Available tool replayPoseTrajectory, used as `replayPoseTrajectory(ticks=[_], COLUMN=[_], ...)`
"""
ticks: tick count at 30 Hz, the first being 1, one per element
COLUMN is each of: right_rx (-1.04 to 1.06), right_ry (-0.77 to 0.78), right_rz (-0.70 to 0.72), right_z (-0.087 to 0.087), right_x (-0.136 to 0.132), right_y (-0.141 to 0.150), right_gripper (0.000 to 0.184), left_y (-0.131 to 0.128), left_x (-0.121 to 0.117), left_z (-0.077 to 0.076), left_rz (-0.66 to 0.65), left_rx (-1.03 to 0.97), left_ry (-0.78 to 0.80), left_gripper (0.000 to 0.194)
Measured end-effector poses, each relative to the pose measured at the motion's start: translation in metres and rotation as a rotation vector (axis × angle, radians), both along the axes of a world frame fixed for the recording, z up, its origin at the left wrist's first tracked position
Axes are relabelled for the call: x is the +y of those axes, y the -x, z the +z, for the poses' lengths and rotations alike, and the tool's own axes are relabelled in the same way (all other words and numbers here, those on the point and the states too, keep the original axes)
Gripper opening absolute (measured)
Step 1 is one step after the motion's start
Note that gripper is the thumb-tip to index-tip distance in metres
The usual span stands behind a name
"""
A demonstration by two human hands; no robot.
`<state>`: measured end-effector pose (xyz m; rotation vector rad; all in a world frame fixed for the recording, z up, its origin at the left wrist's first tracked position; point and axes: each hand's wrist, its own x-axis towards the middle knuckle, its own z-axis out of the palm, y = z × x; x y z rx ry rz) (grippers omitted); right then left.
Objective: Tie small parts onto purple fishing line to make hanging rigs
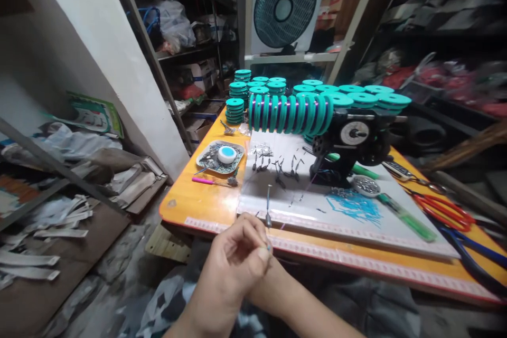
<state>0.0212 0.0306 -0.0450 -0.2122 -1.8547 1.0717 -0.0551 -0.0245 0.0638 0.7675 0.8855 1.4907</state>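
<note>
Low in front of the table edge, my left hand (240,259) is closed, thumb and fingertips pinched on the lower end of a fishing rig. Just above the fingertips stands the rig's dark oval sinker (268,220), with a thin coiled stem rising from it. My right hand (268,273) lies behind the left, close against it; its fingers are hidden. On the white board (253,200) beyond lie several similar dark sinkers (280,169). A fine purple line (307,190) slants from the black winding machine (336,148) down toward my hands.
Green spools (291,114) sit in a row on the machine, with more stacked behind. Left are a patterned dish (212,161) and a pink-handled tool (202,180). Right are blue tube pieces (354,208), a bowl of small metal parts (366,186), a green cutter (412,219) and red-handled scissors (446,210).
</note>
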Motion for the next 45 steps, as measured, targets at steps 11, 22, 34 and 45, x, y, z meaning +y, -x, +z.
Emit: replayPoseTrajectory(ticks=[11,22,34,45], right_rx=[0.297,0.299,-0.022,-0.433], right_ry=[0.410,0.126,-0.410,-0.571], right_rz=[-0.327,-0.432,-0.450,-0.449], right_z=[0.028,0.010,0.019,0.086], right_x=[-0.051,-0.050,-0.037,0.024], right_y=[-0.061,-0.055,-0.060,-0.070], right_gripper=[0.016,0.034,0.029,0.028], left_y=[-0.018,-0.025,-0.028,-0.024], left_x=[0.003,0.001,-0.010,-0.008], left_z=[-0.040,-0.042,-0.050,-0.062], left_rz=[-0.011,-0.006,0.307,0.455], left_rx=[-0.752,-0.961,-0.552,-0.070], left_ry=[0.398,0.413,0.462,0.035], left_gripper=[0.006,0.006,0.022,0.021])
